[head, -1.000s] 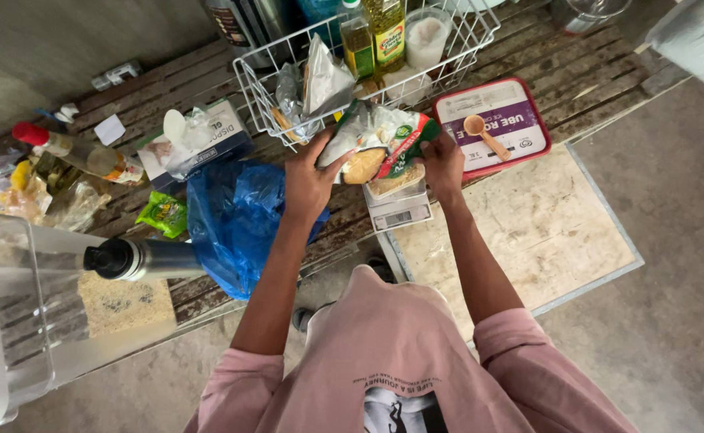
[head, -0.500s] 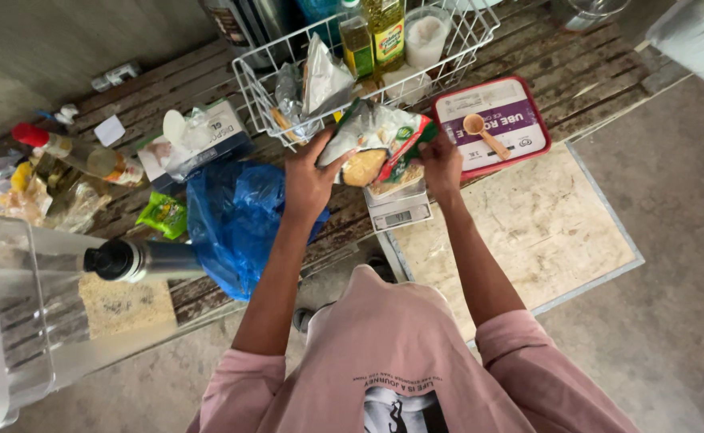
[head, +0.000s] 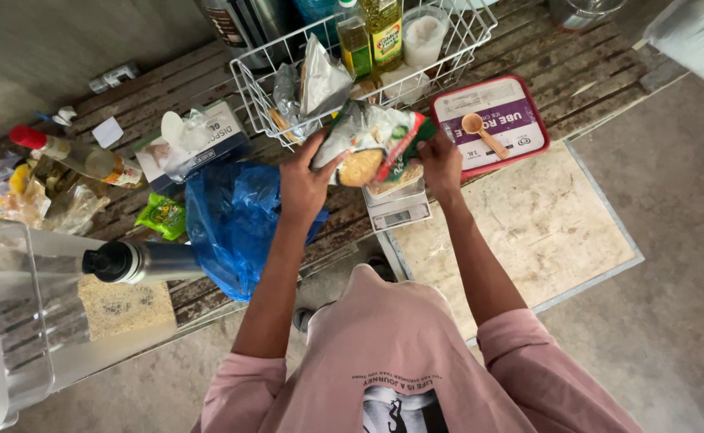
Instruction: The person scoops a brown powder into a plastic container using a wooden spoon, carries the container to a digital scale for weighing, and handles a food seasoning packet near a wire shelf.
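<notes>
Little is changing since the earlier frame: both hands are still holding the packet over the scale, and the packet is tipping only slightly further.

Going by size, the slatted bench (head: 167, 104) is carrying everything, with a pale board (head: 528, 232) lying at its right end. A blue bag (head: 231, 224) is slumping just left of the person's left arm, and a wire basket (head: 464, 32) of bottles and pouches is standing behind the hands. A red-rimmed lid (head: 520, 100) with a wooden spoon (head: 484, 132) on it is sitting just right of the packet.

The packet (head: 376, 148) is hanging above the small scale (head: 400, 210), held tilted. The left hand (head: 304, 180) is gripping its left edge, thumb across the front; the right hand (head: 441, 164) is pinching its right side.

Risks, as I judge them: the packet is covering most of the scale, so contents could be overshooting the dish and scattering through the slats. A loose pinch could be letting the packet slip, knocking the light scale off its perch.
</notes>
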